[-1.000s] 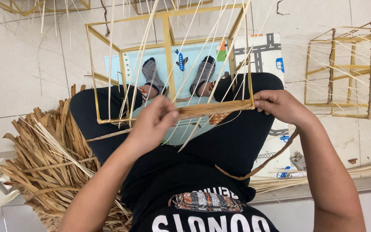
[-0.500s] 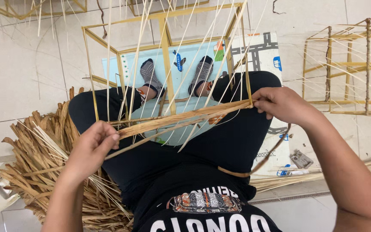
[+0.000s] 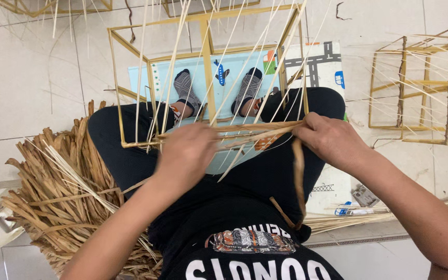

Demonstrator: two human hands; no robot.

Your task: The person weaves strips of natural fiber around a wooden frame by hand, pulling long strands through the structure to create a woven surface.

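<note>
Pale yellow bamboo, built into an open box-shaped frame point(image 3: 206, 78), is being steadied across the lap of a person in black trousers. A flat brown dried leaf strip point(image 3: 257, 129) is being stretched along the frame's near bottom rail between the two hands. The right hand point(image 3: 333, 142) is being kept at the frame's right corner, its fingers point(image 3: 307, 136) closed around the strip's end, from which a loose tail is hanging down. The left hand point(image 3: 187, 158) is being held against the rail's middle, fingers curled over the strip, though how firmly it is being gripped cannot be told. Thin pale splints point(image 3: 245, 72) are being left standing up through the frame. A heap of dried brown leaves point(image 3: 58, 192) is lying on the tiled floor point(image 3: 22, 78) beside the left thigh, and a second bamboo frame point(image 3: 421, 85) is standing well apart to the right.
</note>
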